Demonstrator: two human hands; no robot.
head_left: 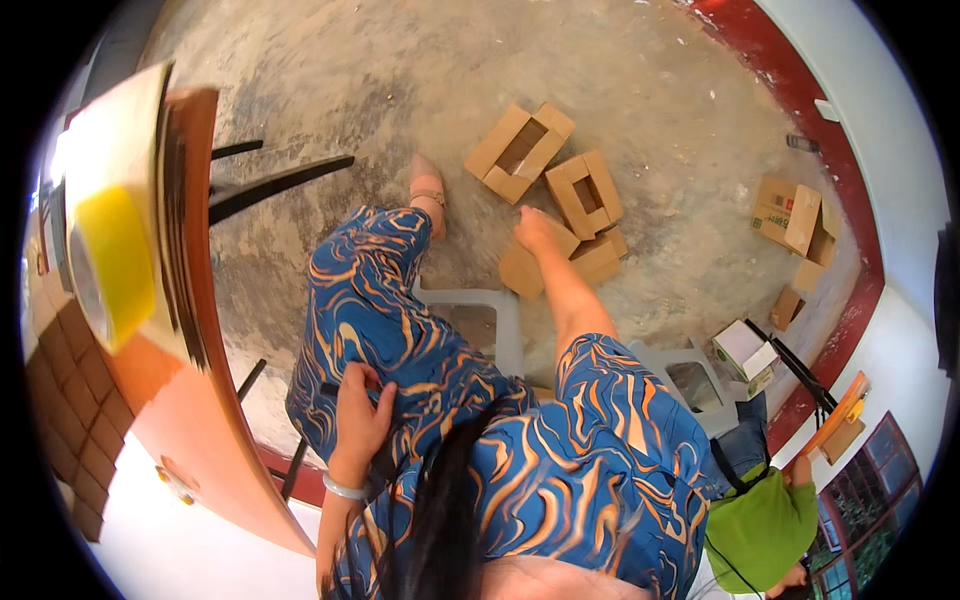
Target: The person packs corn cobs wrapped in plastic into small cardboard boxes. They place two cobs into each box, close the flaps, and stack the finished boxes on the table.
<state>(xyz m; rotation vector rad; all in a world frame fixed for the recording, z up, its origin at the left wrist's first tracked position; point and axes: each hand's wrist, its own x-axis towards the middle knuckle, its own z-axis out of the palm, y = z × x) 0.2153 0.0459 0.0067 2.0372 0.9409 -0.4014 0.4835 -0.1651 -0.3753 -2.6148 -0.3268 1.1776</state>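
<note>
My right hand [534,229] reaches down at the end of an outstretched arm to a group of small brown cardboard boxes on the floor. Its fingers are at the edge of the nearest box [559,238]; whether they grip it cannot be told. Just beyond stand two boxes with their tops partly folded in, one farther off [491,166] and one to the right [600,184]. Another box [598,259] lies partly beneath these. Over my lap, on blue patterned cloth [352,300], rests my left hand [361,412], thumb and fingers apart. A dark strip shows beside it.
Left is an orange-topped table [202,442] with stacked flat cardboard [169,225], a yellow tape roll [116,262] and stacked brown boxes [75,397]. Grey plastic stools [506,322] stand below. Right are an open printed carton [784,214] and a person in a green top [761,525].
</note>
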